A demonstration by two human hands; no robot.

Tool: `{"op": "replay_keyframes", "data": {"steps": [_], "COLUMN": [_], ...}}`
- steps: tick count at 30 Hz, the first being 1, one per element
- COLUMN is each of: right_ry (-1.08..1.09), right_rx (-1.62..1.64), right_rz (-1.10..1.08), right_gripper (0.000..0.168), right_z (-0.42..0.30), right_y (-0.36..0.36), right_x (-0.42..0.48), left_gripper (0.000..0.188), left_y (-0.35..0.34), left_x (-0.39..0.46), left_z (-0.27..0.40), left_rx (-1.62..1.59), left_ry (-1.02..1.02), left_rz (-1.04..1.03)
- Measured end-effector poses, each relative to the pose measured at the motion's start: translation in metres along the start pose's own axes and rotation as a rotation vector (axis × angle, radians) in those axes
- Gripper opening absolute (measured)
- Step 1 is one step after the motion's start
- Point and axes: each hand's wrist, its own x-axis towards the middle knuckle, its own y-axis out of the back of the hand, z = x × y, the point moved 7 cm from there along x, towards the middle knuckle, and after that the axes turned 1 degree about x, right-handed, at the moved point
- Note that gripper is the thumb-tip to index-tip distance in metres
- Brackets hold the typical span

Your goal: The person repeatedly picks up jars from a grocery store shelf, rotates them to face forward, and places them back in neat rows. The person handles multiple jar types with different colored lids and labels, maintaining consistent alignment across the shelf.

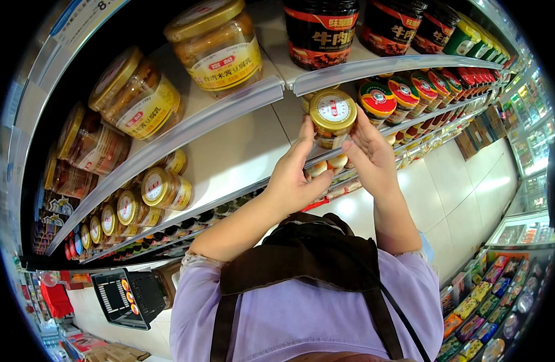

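Note:
A glass jar with a gold metal lid [333, 113] stands upright at the front of a middle shelf, between my two hands. My left hand [298, 169] has its fingertips at the jar's left side, its thumb apart. My right hand [372, 151] is at the jar's right side, fingers along it and thumb near its lower front. Whether the jar rests on the shelf or is lifted, I cannot tell. Another gold-lidded jar shows partly behind it. To the right stand jars with red, yellow and green lids [377, 99].
Clear plastic shelf edging [223, 106] curves above my arms. Larger gold-lidded jars [218, 50] and black-lidded tubs [320, 36] stand on the upper shelf. Small jars [166, 188] fill the shelf's left part. A black basket [146, 296] is at lower left, cardboard boxes [483, 129] at right.

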Motion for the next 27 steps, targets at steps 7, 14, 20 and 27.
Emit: {"op": "replay_keyframes", "data": {"steps": [7,14,20,27], "right_ry": [-0.032,-0.049,-0.068,-0.109], "right_rx": [0.002,-0.022,-0.001,-0.002], "right_rz": [0.035,0.037,0.023,0.049], "right_gripper": [0.065,0.065,0.066,0.067], "right_z": [0.003,0.009,0.005,0.007], "right_y": [0.007,0.011,0.009,0.01], "right_x": [-0.001,-0.001,0.0,-0.006], "left_gripper": [0.086,0.088,0.088,0.087], "left_y": [-0.007,-0.011,-0.012,-0.009], "left_x": [0.007,0.008,0.01,0.012], "left_z": [-0.009,-0.022,-0.023,-0.018], "left_rx": [-0.082,-0.121,-0.123,-0.039], "left_ry": [0.05,0.103,0.094,0.09], "left_rz": [-0.038,-0.039,-0.046,-0.053]}}
